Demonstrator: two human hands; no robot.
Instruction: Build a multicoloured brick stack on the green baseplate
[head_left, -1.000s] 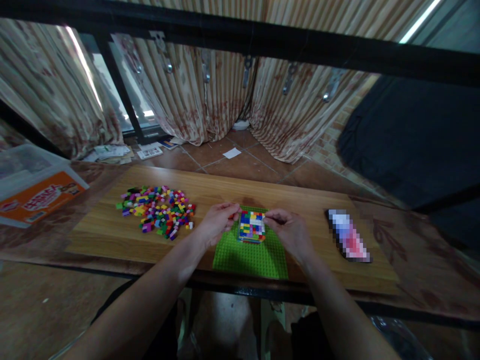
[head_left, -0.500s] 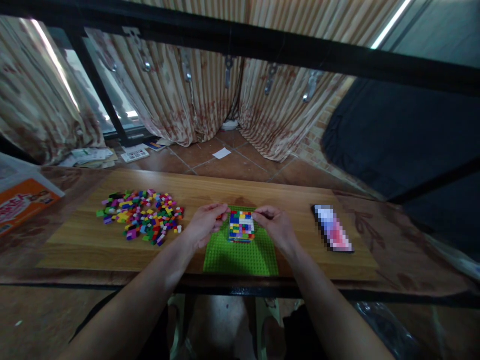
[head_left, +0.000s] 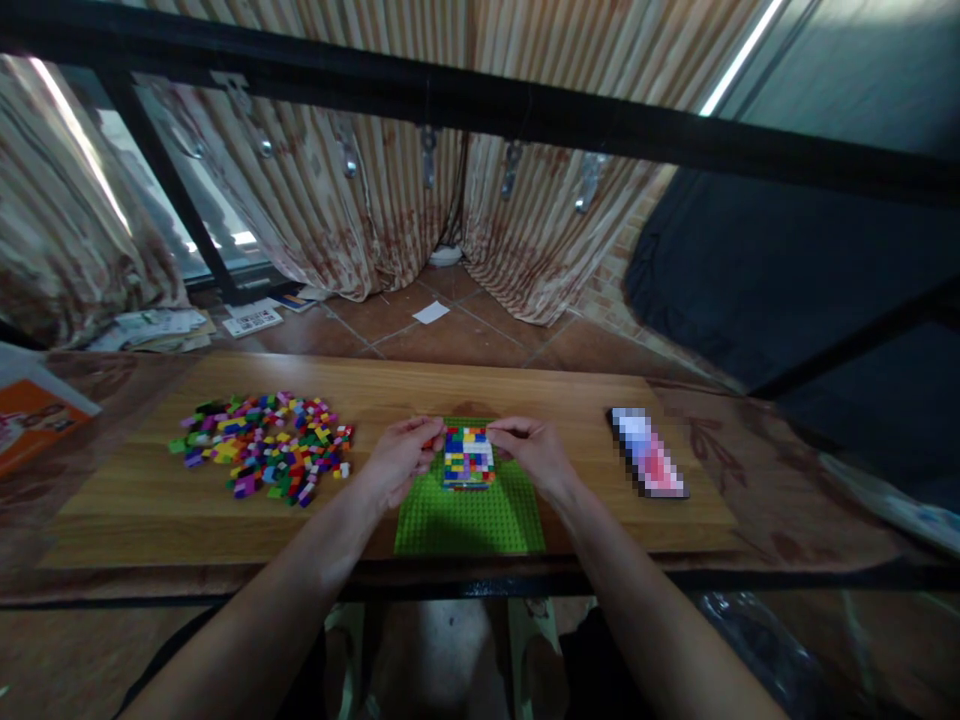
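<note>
A many-coloured block built of toy bricks (head_left: 469,460) stands on the green baseplate (head_left: 471,520), towards its far side. My left hand (head_left: 403,458) is at the block's upper left corner, fingers pinched together. A small orange-red brick (head_left: 429,442) shows between those fingers. On the opposite side, my right hand (head_left: 531,448) has thumb and forefinger closed at the block's upper right corner. Whether it grips a brick or only touches the block, I cannot make out. White, blue, yellow and red bricks show on the block's top.
Loose bricks (head_left: 270,445) lie in a wide pile left of the baseplate on the wooden board (head_left: 577,520). A phone (head_left: 649,452) with a blurred screen rests at the right. An orange and white package (head_left: 37,415) stands at the far left. A dark bar (head_left: 465,95) crosses overhead.
The camera view has shifted slightly, so the whole scene sits a little further left. Both hands remain at the block's upper corners, with little visible movement.
</note>
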